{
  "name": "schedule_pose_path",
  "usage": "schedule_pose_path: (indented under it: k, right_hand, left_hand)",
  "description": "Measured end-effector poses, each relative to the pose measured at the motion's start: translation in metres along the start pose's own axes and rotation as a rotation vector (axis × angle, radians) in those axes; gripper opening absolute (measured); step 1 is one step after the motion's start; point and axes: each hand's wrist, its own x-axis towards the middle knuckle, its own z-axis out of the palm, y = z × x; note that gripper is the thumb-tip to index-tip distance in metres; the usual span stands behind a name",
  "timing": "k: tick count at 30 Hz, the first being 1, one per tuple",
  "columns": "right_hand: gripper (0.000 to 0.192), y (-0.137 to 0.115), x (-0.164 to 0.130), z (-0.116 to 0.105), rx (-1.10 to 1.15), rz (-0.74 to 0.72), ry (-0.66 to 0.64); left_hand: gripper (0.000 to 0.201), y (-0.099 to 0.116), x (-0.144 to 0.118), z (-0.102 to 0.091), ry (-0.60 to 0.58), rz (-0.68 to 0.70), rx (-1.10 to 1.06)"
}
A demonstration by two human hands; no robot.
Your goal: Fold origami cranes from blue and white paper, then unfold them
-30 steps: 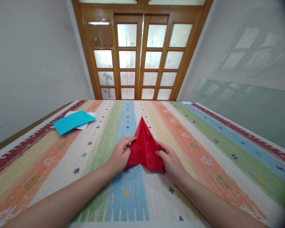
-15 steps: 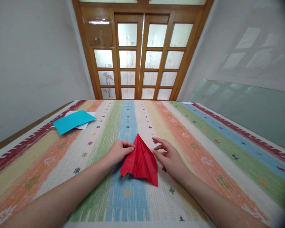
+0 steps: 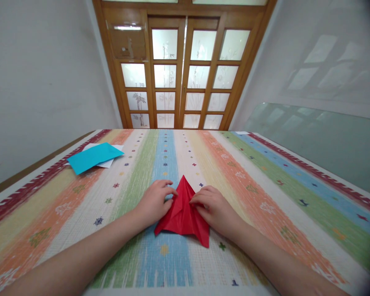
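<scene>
Folded red paper (image 3: 182, 213) lay flat on the striped tablecloth (image 3: 265, 193), point away; left hand (image 3: 154, 202) and right hand (image 3: 214, 207) pressed curled fingers on its two sides

A folded red paper (image 3: 182, 213) lay flat on the striped tablecloth (image 3: 265, 193), near the near edge of the surface and about midway between its left and right edges, its point aimed at the far edge. The left hand (image 3: 154, 202) rested on the paper's left flank, fingers curled at the upper fold. The right hand (image 3: 214, 207) pressed on the right flank, fingertips (image 3: 195, 199) meeting the paper near its centre crease. Both forearms lay over the near edge. A blue sheet (image 3: 94, 157) rested atop white sheets (image 3: 109, 163) near the far left corner. Beyond the far edge stood a wooden glazed door (image 3: 185, 70).
</scene>
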Motion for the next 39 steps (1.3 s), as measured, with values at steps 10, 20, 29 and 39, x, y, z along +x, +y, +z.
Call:
schedule_pose_path:
  k: [10, 20, 29, 39]
  right_hand:
    - [0.013, 0.006, 0.000, 0.000, -0.021, 0.316, 0.065]
    - [0.014, 0.015, 0.003, 0.005, 0.088, 0.423, 0.098]
    - [0.023, 0.028, 0.008, 0.009, 0.149, 0.491, 0.109]
    - [0.018, 0.025, 0.010, 0.006, -0.050, 0.487, 0.071]
  left_hand:
    - [0.018, 0.022, -0.004, -0.008, -0.175, 0.197, 0.096]
    - [0.034, 0.032, -0.007, -0.004, -0.184, 0.128, 0.098]
    - [0.040, 0.039, -0.007, -0.003, -0.198, 0.080, 0.133]
    - [0.044, 0.040, -0.008, -0.001, -0.186, 0.089, 0.153]
